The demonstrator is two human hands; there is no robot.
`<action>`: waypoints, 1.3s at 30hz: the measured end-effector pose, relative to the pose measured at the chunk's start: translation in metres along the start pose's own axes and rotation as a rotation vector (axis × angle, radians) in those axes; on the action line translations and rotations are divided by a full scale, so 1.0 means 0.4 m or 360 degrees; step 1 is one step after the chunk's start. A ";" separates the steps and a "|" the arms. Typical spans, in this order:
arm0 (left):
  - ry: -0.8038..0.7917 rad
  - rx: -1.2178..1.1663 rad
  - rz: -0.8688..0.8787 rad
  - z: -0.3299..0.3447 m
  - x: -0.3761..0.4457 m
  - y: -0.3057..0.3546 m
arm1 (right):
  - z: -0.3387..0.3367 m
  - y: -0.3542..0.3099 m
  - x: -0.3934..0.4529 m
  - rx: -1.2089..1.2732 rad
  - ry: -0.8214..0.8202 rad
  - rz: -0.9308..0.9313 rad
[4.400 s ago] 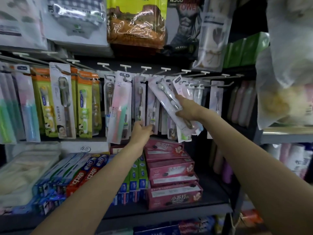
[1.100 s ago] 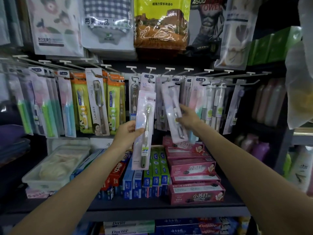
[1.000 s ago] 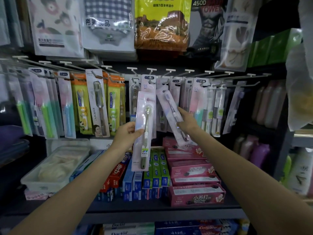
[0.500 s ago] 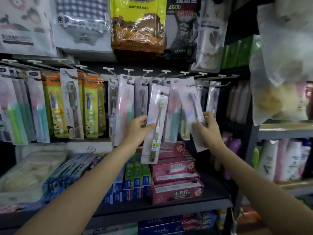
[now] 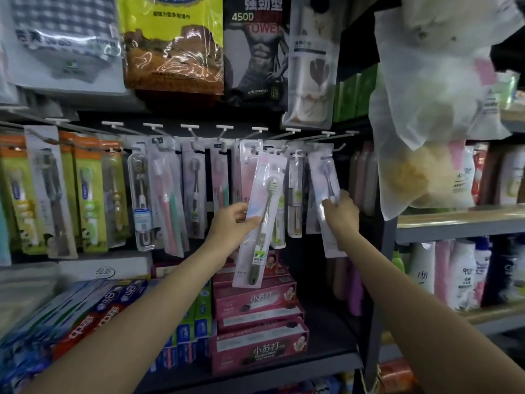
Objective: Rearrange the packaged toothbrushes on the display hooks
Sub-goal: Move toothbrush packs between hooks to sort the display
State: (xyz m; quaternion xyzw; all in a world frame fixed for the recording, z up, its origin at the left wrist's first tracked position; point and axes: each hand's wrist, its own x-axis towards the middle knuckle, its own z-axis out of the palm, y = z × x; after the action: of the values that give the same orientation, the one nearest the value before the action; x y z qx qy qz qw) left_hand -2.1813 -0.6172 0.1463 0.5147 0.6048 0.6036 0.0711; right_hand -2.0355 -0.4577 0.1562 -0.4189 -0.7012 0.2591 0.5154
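L hand (image 5: 230, 223) is pinching a green-brush pack (image 5: 260, 223) at mid-card, off any hook, in front of the hooks (image 5: 287, 135). R hand (image 5: 342, 211) is gripping a purple-brush pack (image 5: 326, 191) under the far-right hook. Risk: card hole missing the prong, pack dropping onto the pink boxes (image 5: 255, 302). Crowded shop shelving w/ bottles (image 5: 451, 268) to the right.

Glossy clear plastic over toothbrush packs (image 5: 259, 220), thin metal hooks (image 5: 305, 137), shiny cardboard toothpaste boxes (image 5: 260, 346), matt dark shelf (image 5: 284, 368).
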 end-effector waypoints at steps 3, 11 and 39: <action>0.0004 0.0023 0.0007 0.005 0.010 -0.005 | 0.011 -0.005 0.052 -0.0116 0.0062 -0.0012; 0.0005 0.0040 -0.0013 0.000 0.020 -0.026 | 0.064 0.009 0.097 0.0338 -0.0048 0.0357; 0.0293 0.0417 0.0506 0.022 0.204 0.119 | 0.022 -0.047 0.064 0.0388 -0.0094 0.0139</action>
State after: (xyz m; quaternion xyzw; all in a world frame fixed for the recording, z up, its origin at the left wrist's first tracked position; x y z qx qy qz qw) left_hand -2.1872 -0.5659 0.2259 0.5513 0.5932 0.5677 -0.1479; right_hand -2.0529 -0.4448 0.1812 -0.3754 -0.6606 0.3768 0.5298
